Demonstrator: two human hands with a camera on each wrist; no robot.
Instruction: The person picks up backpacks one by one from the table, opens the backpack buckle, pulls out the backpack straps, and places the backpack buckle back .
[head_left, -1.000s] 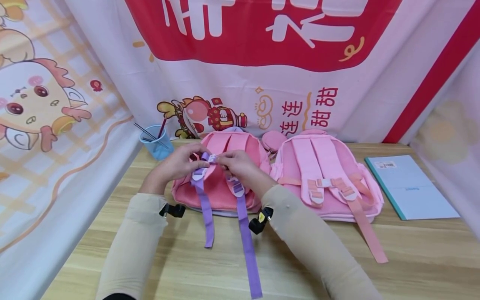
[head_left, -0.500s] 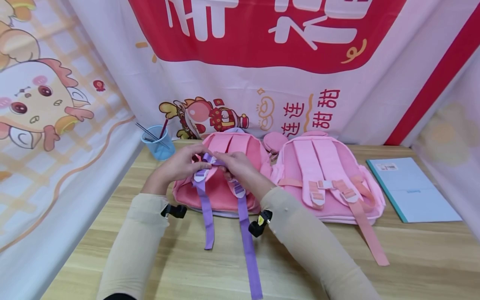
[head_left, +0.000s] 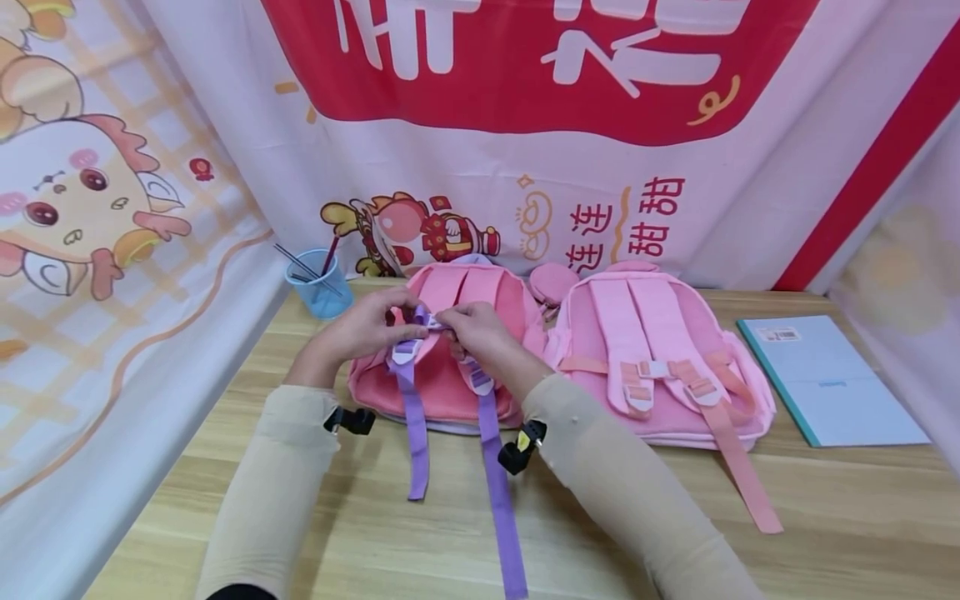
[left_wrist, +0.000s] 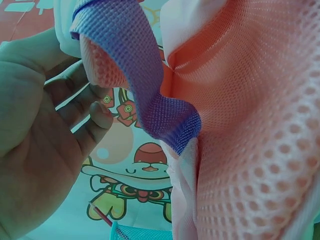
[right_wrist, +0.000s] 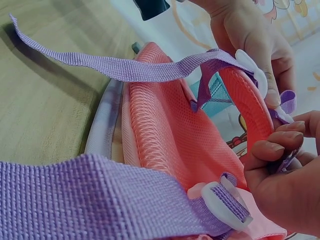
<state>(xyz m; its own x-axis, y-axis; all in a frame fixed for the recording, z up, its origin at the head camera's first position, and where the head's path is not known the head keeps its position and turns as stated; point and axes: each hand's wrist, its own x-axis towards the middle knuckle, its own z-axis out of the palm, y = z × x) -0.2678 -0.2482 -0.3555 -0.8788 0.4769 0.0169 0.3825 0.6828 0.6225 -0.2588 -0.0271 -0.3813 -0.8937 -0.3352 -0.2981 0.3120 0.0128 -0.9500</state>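
The coral backpack point(head_left: 438, 393) lies with its shoulder straps upward. My left hand point(head_left: 369, 327) pinches the purple chest strap near its white buckle point(right_wrist: 281, 116), beside the left shoulder strap point(right_wrist: 250, 105). From the right, my right hand point(head_left: 480, 332) pinches the purple webbing on the other side; its fingers are curled in the right wrist view and hide most of that end. Whether the buckle halves are joined is hidden. Two purple strap tails, a shorter one point(head_left: 416, 446) and a longer one point(head_left: 502, 492), hang from white adjusters point(right_wrist: 227, 206) onto the table.
A pink backpack point(head_left: 585, 329) lies against the coral one on the right, a round pink pouch point(head_left: 553, 283) between them. Farther right is a light-blue notebook point(head_left: 832, 379). A blue mesh pen cup point(head_left: 321, 292) stands at the back left. Printed cloth point(head_left: 495, 158) hangs behind the wooden table point(head_left: 360, 525).
Both hands stay at the coral backpack's chest strap. The purple webbing seen between them half a second ago has turned, and white plastic shows there now. The view has shifted slightly.
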